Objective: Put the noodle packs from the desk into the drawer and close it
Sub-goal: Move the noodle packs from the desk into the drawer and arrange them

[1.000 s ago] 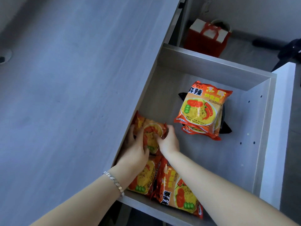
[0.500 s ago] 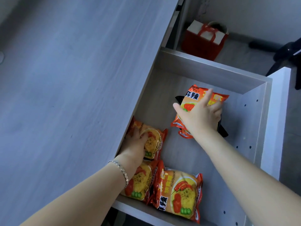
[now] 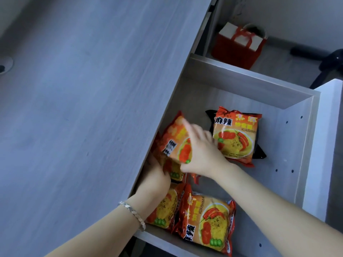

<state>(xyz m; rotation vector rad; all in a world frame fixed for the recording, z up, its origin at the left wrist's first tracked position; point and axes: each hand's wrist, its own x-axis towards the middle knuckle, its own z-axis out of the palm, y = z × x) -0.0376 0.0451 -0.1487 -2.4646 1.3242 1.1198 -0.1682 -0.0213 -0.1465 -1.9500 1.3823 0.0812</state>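
Observation:
The drawer (image 3: 248, 88) stands pulled out beside the desk (image 3: 83, 108). Several orange noodle packs lie inside it. My right hand (image 3: 202, 154) holds a blurred noodle pack (image 3: 173, 140) over the drawer's left side, close to the desk edge. Beneath it, my left hand (image 3: 156, 175) rests on another pack (image 3: 173, 170), partly hidden. One pack (image 3: 235, 138) lies further back on a black item (image 3: 259, 154). Two more packs (image 3: 206, 225) (image 3: 165, 208) lie at the drawer's near end.
A red gift bag (image 3: 239, 45) stands on the floor beyond the drawer. A dark chair base (image 3: 326, 60) is at the far right. The drawer's white front panel (image 3: 323, 149) is on the right. A round cable port (image 3: 5, 64) sits at the desk's left edge.
My right hand lifted the top pack off the back stack and carried it left, over the pack under my left hand. The left hand stayed put.

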